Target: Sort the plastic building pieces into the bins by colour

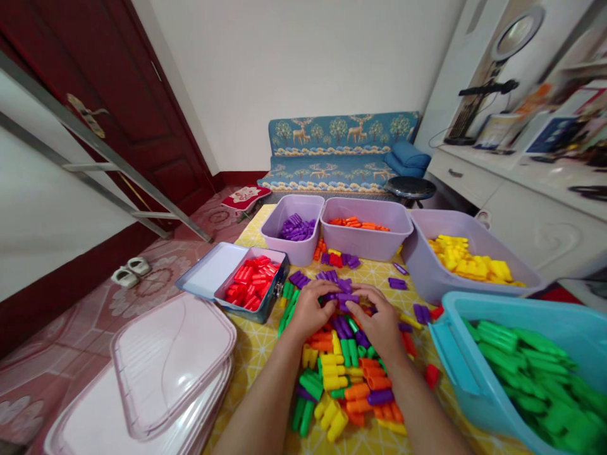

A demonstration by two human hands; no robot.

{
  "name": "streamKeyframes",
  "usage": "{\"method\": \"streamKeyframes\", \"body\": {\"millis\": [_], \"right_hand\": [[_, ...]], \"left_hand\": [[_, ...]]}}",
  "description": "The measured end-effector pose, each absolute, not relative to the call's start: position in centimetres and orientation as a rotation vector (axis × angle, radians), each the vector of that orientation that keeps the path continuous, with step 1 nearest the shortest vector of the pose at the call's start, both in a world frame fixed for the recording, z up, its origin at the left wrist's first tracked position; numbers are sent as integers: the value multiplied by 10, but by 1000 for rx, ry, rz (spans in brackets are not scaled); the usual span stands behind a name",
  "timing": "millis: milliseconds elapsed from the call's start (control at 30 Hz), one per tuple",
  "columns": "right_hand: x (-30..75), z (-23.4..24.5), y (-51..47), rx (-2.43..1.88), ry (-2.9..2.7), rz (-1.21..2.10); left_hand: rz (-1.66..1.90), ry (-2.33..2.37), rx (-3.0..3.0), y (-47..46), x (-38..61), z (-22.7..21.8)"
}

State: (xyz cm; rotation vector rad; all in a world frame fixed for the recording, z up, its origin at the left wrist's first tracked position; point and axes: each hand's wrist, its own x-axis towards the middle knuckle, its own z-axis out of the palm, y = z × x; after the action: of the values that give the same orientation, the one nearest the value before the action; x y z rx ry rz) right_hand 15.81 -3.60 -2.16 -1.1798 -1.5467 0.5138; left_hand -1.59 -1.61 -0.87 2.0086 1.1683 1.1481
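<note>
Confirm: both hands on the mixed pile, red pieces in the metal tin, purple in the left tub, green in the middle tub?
Not quite. The head view shows the middle tub holds orange pieces; green pieces fill the blue bin at right. The rest stands.

Yellow-clothed table (258, 354), loose coloured blocks (341, 373), lilac bins (365, 243), red-block tin (251, 281)

Purple pieces (342, 297) were short plastic tubes with rounded ends, gathered in a small cluster lying flat on the yellow tabletop (258, 347), at the far edge of a mixed pile (341, 379) of orange, yellow, green and purple tubes. The left hand (309, 311) and right hand (379, 322) rested on either side of the cluster, fingertips touching it.
</note>
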Motion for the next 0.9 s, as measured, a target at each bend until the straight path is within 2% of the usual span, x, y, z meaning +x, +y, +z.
{"method": "streamKeyframes", "body": {"millis": [267,533,800,900], "right_hand": [[159,-31,-35,-1223,-1460,619],[157,-25,-37,-1201,-1489,715],[157,-19,-38,-1240,-1524,652],[157,-18,-39,-1247,-1529,652]], "left_hand": [[1127,1124,2041,-19,-17,-5],[1422,1274,1766,-22,-15,1],[1667,1155,866,25,-24,50],[1662,1189,817,48,-31,72]]}}
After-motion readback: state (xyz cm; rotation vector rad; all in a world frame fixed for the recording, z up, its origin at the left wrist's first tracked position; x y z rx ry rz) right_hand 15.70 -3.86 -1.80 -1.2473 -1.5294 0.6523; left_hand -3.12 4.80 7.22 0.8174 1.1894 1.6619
